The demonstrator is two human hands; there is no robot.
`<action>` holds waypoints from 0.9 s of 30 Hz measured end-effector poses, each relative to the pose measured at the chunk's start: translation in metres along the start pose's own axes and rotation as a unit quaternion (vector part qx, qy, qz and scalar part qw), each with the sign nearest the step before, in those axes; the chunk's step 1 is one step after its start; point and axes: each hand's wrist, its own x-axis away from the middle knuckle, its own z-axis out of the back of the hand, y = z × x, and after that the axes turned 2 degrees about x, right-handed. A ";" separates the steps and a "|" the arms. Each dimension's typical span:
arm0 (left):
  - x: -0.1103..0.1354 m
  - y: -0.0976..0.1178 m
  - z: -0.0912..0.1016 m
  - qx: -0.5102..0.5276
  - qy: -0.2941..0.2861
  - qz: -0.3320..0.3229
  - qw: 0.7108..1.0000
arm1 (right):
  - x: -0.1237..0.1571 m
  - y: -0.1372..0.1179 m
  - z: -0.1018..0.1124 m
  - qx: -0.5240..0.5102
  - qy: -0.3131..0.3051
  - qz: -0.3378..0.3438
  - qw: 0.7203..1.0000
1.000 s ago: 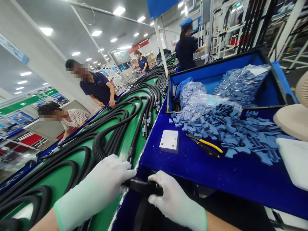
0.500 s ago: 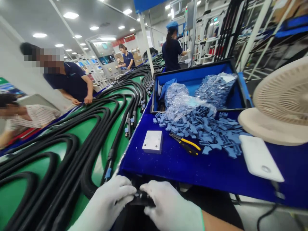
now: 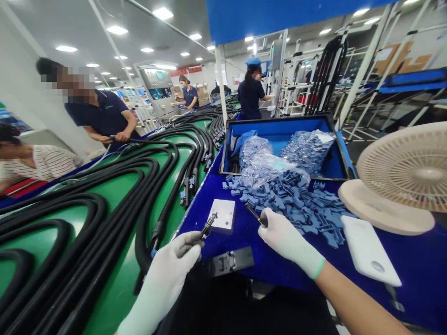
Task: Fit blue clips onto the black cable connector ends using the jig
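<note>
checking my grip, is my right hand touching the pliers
Touching: the head view shows the right hand closed around the pliers, with their front end sticking out.

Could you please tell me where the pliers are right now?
In the head view, right of centre, the pliers are in the right hand, between the white block and the blue pieces.

From the view's centre there are: 1 white-gloved left hand and 1 slim black-and-silver connector at 7 o'clock; 1 white-gloved right hand and 1 flat white rectangular case at 4; 1 pair of yellow-and-black pliers at 5; 1 square silver metal block and 1 black rectangular block at 6; 1 round beige plastic fan at 3; 1 blue-lined black bin at 2.
</note>
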 end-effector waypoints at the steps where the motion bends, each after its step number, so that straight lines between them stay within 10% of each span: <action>1: -0.001 0.007 0.001 0.019 0.004 0.006 1.000 | 0.003 -0.004 0.002 -0.040 -0.006 0.004 0.999; 7: 0.001 0.026 0.007 0.034 0.028 0.006 0.999 | 0.029 -0.043 0.017 -0.320 -0.074 0.188 0.926; 12: 0.000 0.022 0.005 0.007 0.033 -0.055 0.998 | 0.037 -0.068 0.021 -0.318 -0.049 0.283 0.903; 27: -0.011 0.012 0.004 -0.048 0.006 -0.111 0.993 | 0.038 -0.069 0.015 -0.291 -0.068 0.211 0.931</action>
